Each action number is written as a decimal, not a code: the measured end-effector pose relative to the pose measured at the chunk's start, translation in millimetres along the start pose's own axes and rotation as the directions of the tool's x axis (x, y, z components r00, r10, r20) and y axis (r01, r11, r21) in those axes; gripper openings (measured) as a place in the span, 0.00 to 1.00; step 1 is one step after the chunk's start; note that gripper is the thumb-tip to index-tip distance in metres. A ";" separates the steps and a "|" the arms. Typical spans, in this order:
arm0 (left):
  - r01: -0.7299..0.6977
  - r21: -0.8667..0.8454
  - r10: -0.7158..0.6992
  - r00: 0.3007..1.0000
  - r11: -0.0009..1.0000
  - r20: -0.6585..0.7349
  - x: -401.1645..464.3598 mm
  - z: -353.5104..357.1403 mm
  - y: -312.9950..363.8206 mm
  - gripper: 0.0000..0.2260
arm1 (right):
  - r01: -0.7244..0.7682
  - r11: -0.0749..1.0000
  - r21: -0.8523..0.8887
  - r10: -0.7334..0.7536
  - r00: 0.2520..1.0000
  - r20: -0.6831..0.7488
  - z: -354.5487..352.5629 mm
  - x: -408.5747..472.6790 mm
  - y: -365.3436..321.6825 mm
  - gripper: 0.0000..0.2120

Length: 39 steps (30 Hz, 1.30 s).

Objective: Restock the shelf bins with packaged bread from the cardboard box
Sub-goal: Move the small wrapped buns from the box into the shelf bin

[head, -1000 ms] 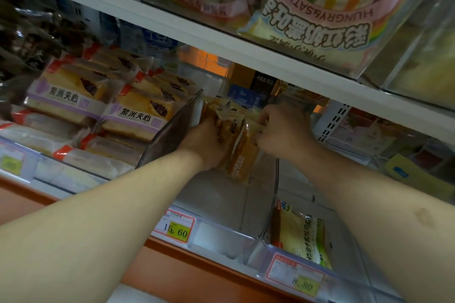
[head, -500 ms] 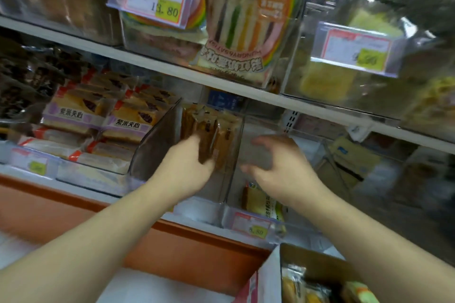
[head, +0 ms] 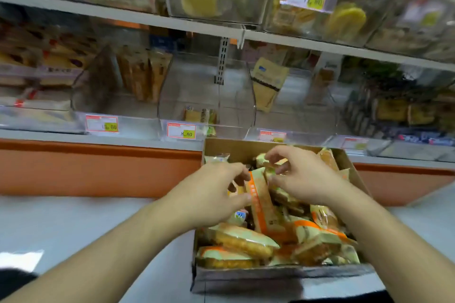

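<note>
A long white shelf (head: 103, 138) with an orange front band runs across the view and carries a row of clear plastic bins (head: 206, 96) with red-and-yellow price tags (head: 181, 131) on their fronts; the bin left of centre holds a few brown bread packs standing upright (head: 144, 74) at its back, and the middle bin holds one yellow pack (head: 200, 115) near its front. Below the shelf, an open brown cardboard box (head: 246, 149) stands on the pale grey floor (head: 73, 224), filled with jumbled clear-wrapped bread packs (head: 243, 243), many with orange stripes. Both hands are inside the box near its far end. The left hand (head: 209, 197) has its fingers curled and its thumb touching an upright pack with an orange stripe (head: 261, 204) that rises between the two hands. The right hand (head: 300, 179) lies just beside that pack on the other side, its forefinger and thumb pinching the clear edge of a wrapper (head: 273, 166) at the top of the pile; its remaining fingers (head: 277, 181) are loosely bent over the packs.
</note>
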<state>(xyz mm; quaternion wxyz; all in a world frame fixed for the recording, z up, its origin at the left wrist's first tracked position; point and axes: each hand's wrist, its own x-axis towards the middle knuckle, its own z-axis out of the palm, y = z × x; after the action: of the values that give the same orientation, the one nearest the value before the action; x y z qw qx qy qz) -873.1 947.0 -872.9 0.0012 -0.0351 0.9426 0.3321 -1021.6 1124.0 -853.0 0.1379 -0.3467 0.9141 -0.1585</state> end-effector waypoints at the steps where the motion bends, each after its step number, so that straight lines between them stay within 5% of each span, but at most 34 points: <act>1: -0.004 0.033 0.001 0.997 0.999 0.074 -2.4 9.6 3.2 0.16 | 0.007 0.999 -0.044 -0.005 0.999 0.031 3.0 -3.8 4.4 0.20; 6: 0.048 0.147 -0.098 0.929 0.988 0.356 -2.3 36.8 2.7 0.26 | 0.136 0.986 -0.094 -0.121 0.982 0.146 16.6 -3.3 13.3 0.39; 10: -0.007 0.224 -0.091 0.902 0.975 0.423 6.2 42.0 3.6 0.27 | 0.158 0.957 -0.244 -0.077 0.947 0.312 26.4 4.5 14.4 0.48; 14: -0.071 0.236 -0.062 0.856 0.969 0.514 10.6 40.9 4.9 0.25 | 0.138 0.938 -0.318 -0.027 0.943 0.331 28.6 12.6 13.7 0.54; 20: -0.087 0.166 -0.007 0.869 0.982 0.495 11.8 32.8 -0.1 0.20 | 0.142 0.960 -0.242 -0.062 0.949 0.310 26.5 16.2 12.4 0.42; 27: 0.073 -0.154 -0.024 0.955 0.985 0.297 14.5 -4.5 -4.1 0.13 | 0.061 0.997 0.048 -0.067 0.989 0.128 0.5 8.0 14.5 0.26; 33: 0.274 -0.613 -0.205 0.962 0.741 0.182 10.9 -22.2 -10.0 0.10 | -0.054 0.929 0.367 0.065 0.998 -0.018 -30.2 4.6 30.7 0.26; 39: 0.361 -0.825 -0.410 0.895 0.435 0.176 12.6 -19.0 -11.2 0.16 | 0.110 0.702 0.704 -0.154 0.988 -0.001 -47.2 -5.7 25.2 0.24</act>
<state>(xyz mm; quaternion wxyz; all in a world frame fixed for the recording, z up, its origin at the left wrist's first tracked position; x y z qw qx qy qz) -884.5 925.6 -865.4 0.0359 -0.2535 0.6305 0.7327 -1049.4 1154.9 -818.9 0.2739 -0.3376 0.7537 -0.4929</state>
